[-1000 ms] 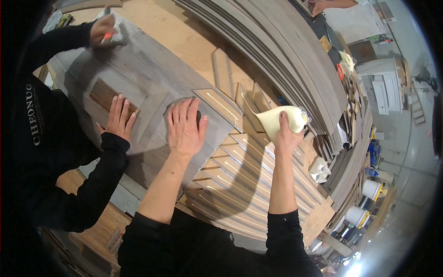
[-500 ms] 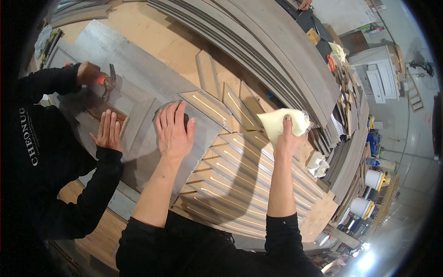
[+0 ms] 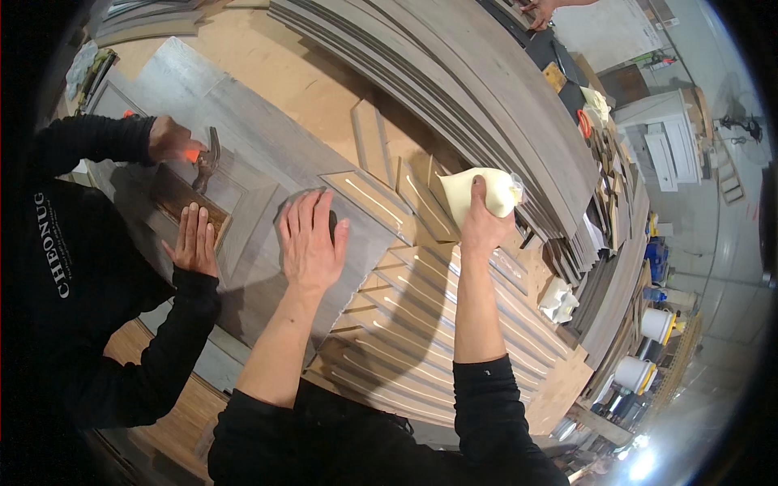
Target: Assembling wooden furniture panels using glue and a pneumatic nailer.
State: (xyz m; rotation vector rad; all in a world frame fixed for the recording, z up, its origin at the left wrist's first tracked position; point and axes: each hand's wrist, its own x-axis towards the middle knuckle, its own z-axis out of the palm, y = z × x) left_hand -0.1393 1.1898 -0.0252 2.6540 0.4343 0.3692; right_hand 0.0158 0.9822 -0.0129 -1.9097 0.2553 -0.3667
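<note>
My right hand [image 3: 486, 223] is wrapped round a soft cream-coloured squeeze bottle [image 3: 460, 194], held over several wooden strips [image 3: 421, 300] with pale glue lines along them. My left hand [image 3: 314, 241] lies with its fingers stretched out on a grey wood-faced panel [image 3: 365, 243]. Something small and dark shows between its thumb and forefinger; whether the hand grips it is hidden. Just beyond lies a strip with a slanted end and a glue line [image 3: 369, 198].
At my left a co-worker holds a hammer [image 3: 205, 166] over a brown wood block [image 3: 180, 194], the other hand [image 3: 193, 243] against it. Long grey boards [image 3: 486, 89] are stacked at the back. A crumpled white object [image 3: 559, 300] sits at the right; white buckets [image 3: 636, 375] stand beyond.
My right hand has moved slightly left and nearer with the squeeze bottle. My left hand stays on the panel. At the far edge another person's hand has come further into view.
</note>
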